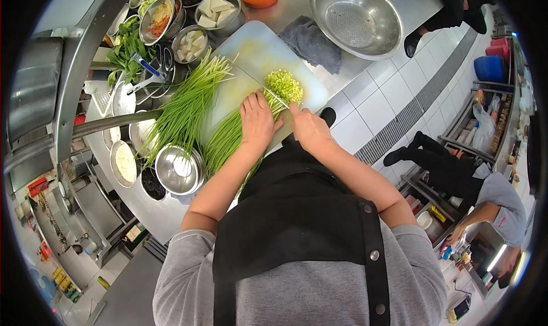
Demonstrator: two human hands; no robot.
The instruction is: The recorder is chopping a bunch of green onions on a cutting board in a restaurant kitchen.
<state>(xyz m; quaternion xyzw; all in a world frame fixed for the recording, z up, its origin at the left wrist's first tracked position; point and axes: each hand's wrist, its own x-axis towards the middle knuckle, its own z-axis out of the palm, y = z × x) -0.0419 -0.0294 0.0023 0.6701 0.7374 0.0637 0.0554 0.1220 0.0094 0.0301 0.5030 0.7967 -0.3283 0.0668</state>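
My left hand (pixel 258 118) presses on a bunch of long, thin green stalks (pixel 229 133), which look like garlic chives, on a pale plastic cutting board (pixel 257 37). In my right hand (pixel 311 128) is a knife (pixel 256 78), seen nearly edge-on. Its blade lies across the ends of the bunch, just past my left fingertips. Beyond the blade sits a heap of finely cut green pieces (pixel 283 85). A second loose bunch of stalks (pixel 184 101) spreads over the board's left side, its pale ends on the board and its tips over stacked steel bowls (pixel 180 167).
Bowls of white blocks (pixel 217 12), cut pieces (pixel 191 45) and shredded vegetables (pixel 157 20) crowd the table's left. Scissors (pixel 165 58) stand there too. A grey cloth (pixel 312 43) and steel colander (pixel 357 20) lie beyond the board. Other people (pixel 462 176) are at right.
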